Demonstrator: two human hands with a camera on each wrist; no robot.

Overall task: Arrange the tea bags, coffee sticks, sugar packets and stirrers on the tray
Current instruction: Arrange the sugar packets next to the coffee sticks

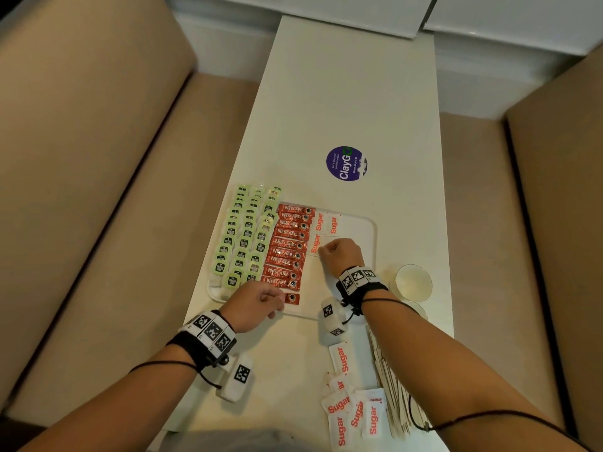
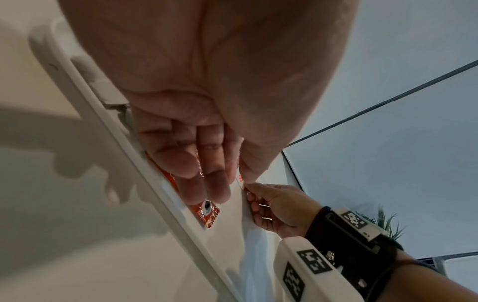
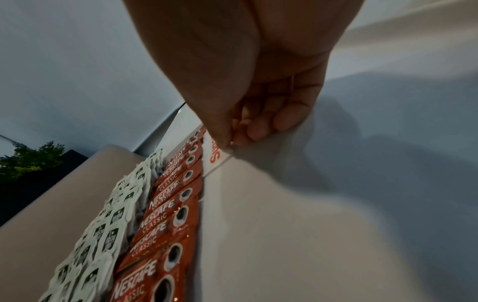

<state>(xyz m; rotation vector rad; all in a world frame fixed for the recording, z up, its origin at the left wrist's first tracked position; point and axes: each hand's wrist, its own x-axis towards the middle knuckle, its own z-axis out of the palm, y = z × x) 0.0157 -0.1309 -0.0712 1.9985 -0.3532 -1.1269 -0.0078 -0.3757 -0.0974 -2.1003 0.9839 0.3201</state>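
Sugar packet (image 1: 316, 243) pinched at its corner by your right hand (image 1: 341, 256), laid on the tray (image 1: 365, 223) against the coffee sticks (image 1: 287, 246) to keep columns tight. Your left hand (image 1: 257, 305) curls over the nearest stick (image 1: 291, 298), steadying it; actual grip unclear.
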